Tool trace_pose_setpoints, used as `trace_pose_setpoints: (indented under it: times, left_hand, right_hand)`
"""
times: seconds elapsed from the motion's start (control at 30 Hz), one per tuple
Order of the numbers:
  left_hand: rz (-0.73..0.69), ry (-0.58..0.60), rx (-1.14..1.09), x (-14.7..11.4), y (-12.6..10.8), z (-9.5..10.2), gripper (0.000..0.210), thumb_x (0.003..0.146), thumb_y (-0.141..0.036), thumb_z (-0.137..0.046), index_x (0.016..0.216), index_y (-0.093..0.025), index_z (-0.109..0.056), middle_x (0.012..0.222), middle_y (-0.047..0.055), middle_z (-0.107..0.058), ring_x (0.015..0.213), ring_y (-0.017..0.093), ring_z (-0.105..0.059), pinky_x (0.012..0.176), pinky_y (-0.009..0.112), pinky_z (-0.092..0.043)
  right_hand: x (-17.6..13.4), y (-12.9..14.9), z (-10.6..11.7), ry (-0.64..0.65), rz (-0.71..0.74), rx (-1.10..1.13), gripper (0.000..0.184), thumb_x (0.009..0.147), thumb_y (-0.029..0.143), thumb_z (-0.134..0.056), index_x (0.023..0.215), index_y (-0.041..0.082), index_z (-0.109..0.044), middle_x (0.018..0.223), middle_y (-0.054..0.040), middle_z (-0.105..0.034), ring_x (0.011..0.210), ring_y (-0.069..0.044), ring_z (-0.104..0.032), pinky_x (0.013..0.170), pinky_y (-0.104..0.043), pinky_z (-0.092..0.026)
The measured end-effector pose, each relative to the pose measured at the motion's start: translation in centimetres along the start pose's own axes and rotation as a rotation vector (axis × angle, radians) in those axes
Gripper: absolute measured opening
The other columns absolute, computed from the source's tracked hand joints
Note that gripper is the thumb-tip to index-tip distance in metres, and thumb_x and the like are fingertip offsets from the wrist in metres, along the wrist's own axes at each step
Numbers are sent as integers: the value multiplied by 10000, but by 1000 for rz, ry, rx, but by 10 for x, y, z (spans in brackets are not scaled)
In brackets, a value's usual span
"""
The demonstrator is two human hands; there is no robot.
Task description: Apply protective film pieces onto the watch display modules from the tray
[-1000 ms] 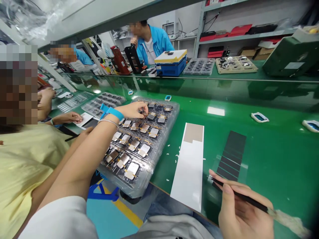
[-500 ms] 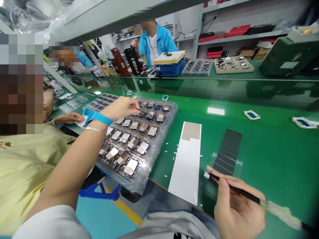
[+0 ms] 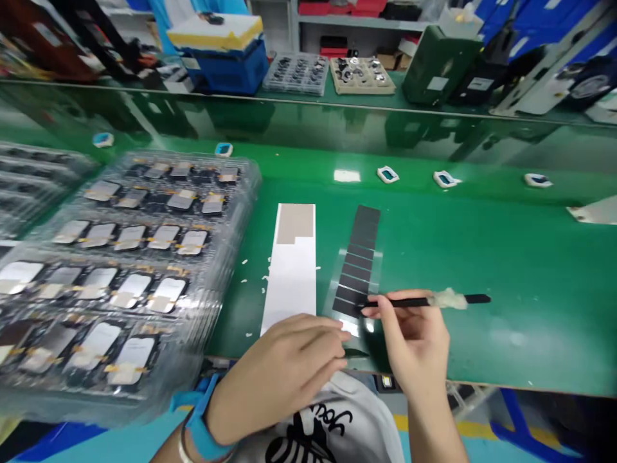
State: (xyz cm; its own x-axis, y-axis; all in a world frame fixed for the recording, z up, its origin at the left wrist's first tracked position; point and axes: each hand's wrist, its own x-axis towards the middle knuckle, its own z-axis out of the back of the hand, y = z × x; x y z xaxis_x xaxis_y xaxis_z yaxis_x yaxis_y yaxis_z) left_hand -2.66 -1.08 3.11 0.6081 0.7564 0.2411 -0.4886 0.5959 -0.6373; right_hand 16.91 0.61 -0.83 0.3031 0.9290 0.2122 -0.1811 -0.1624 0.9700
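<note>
My right hand (image 3: 417, 337) grips a slim black tweezers-like tool (image 3: 414, 302) wrapped in pale tape near its rear end. Its tip meets the lower end of a strip of dark rectangular stickers (image 3: 359, 263) on a clear backing sheet. My left hand (image 3: 294, 360), wearing a blue wristband, lies back up over the lower end of a white strip (image 3: 292, 283) with a beige patch at the top. Its fingers are loosely stretched, tips close to the backing sheet's bottom edge; no held thing shows. Further left is a clear plastic tray (image 3: 193, 321) of small parts with silvery faces.
White frames with blue-green centres (image 3: 388, 174) are spaced along the back of the green bench (image 3: 482, 257). Behind the ledge stand a blue box (image 3: 231, 64), a beige parts tray (image 3: 361, 87) and a green case (image 3: 438, 71). White scraps lie beside the white strip.
My left hand has left the tray and come right, down to the strips. My right hand's tool tip has reached the dark stickers. The view has swung right, dropping the nearby people.
</note>
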Motion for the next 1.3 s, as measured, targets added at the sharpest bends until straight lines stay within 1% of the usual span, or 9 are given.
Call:
trace_pose_setpoints:
  times: [0.1,0.17,0.3,0.53,0.93,1.07,1.17,1.23,1.3]
  left_hand:
    - [5,101,-29,15,18,-11,158,986,-220,-546,1135,-200,-592,1178,71,-730,1170,228,-654,955,405,-573]
    - [4,120,-43,19,24,-13,216,981,-224,-548,1193,-206,-585,1223,81,-716,1180,241,-650,967,426,-570]
    - [4,102,-75,18,28,-16,199,967,-208,-549,1157,-221,-608,1229,78,-721,1163,246,-668,961,429,-577]
    - [-22,55,-82,18,29,-17,179,943,-184,-552,1107,-218,-616,1194,83,-740,1139,244,-690,930,416,-598]
    - [-33,61,-70,18,29,-16,250,950,-192,-544,1189,-196,-614,1192,93,-740,1127,253,-694,928,423,-596]
    - [-35,61,-96,18,28,-15,247,955,-173,-533,1189,-203,-605,1176,84,-742,1131,248,-688,928,409,-587]
    - [-26,-44,-172,18,28,-14,129,953,-134,-527,1031,-204,-603,1130,80,-742,1110,226,-682,928,368,-567]
    - [-4,-191,-235,18,28,-13,108,945,-106,-534,949,-205,-576,1053,75,-727,1013,195,-685,860,325,-564]
    - [25,-322,-257,18,29,-13,120,933,-87,-550,920,-206,-558,958,58,-690,895,163,-664,772,286,-548]
  right_hand:
    - [-4,-6,6,-12,-9,-29,131,881,243,-700,896,184,-585,843,-26,-693,603,-145,-735,582,-217,-623]
    - [-6,-8,8,-17,-25,-14,130,882,246,-699,901,182,-586,849,-26,-691,621,-146,-741,611,-223,-633]
    - [-6,-9,9,5,-80,-19,150,884,272,-701,907,179,-585,872,-48,-702,660,-157,-749,637,-239,-641]
    - [-5,-4,8,-10,-75,-11,153,873,272,-710,901,174,-596,855,-46,-706,644,-153,-743,623,-241,-643]
    - [-6,-4,5,-17,-78,-38,144,875,264,-711,890,174,-600,826,-44,-712,654,-158,-745,610,-239,-636]
    - [-5,-1,8,-95,-95,-28,195,858,302,-732,871,176,-584,788,-49,-731,611,-163,-740,584,-241,-634]
    - [-3,1,11,-129,-136,87,218,856,311,-737,881,188,-559,746,-44,-749,587,-182,-744,544,-241,-630]
    - [-2,4,10,-68,-205,215,211,879,328,-712,887,199,-545,724,-36,-754,620,-209,-757,568,-282,-650]
    - [-1,10,4,22,-255,342,198,900,343,-683,878,208,-540,714,-25,-755,681,-233,-770,659,-358,-671]
